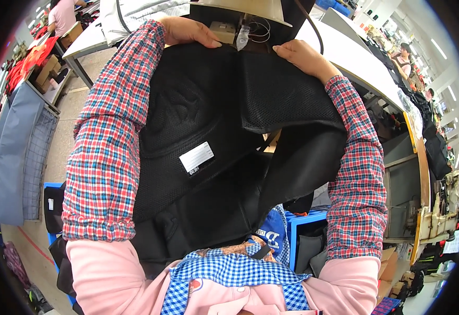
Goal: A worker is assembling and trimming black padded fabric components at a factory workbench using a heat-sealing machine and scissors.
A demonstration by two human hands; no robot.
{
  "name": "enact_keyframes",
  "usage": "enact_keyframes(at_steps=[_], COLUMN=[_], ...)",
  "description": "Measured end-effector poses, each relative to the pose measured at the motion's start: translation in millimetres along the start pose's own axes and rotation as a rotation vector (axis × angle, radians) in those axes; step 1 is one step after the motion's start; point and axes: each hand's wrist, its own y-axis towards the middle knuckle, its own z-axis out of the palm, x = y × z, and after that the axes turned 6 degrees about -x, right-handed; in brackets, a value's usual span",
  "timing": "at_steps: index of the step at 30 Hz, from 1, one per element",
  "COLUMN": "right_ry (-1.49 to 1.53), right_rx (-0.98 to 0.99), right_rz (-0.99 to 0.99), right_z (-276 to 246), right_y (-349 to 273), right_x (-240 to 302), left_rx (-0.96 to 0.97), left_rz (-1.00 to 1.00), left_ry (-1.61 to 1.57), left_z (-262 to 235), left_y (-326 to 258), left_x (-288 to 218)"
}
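A large black padded mesh fabric piece (187, 100) hangs across the middle of the view, with a white label (197, 157) stitched or stuck on it. My left hand (193, 32) grips its far left edge, thumb on top and the other fingers partly hidden behind it. At the far right edge, my right hand (304, 56) pinches a folded-back flap (287, 94) of the same black material. Between my hands, close to the fabric's far edge, is a sewing machine (240, 10) with a clear plastic part (243, 38) at its needle area.
Blue crates (292, 236) holding black pieces stand below on both sides. A white table (345, 52) extends to the far right, another (87, 44) to the far left. A grey-covered wire cart (22, 152) stands at left. Other people (61, 18) are in the background.
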Motion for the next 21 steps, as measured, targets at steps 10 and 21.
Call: enact_keyframes(at_steps=[10, 21], right_ry=[-0.029, 0.045], right_rx=[-0.007, -0.141], right_rz=[0.039, 0.085], right_z=[3, 0], right_y=[2, -15], right_x=[-7, -15], left_rx=[-0.015, -0.125], left_rz=[-0.029, 0.016], left_ry=[-0.004, -0.141], left_z=[4, -1], left_y=[3, -20], left_x=[-1, 13])
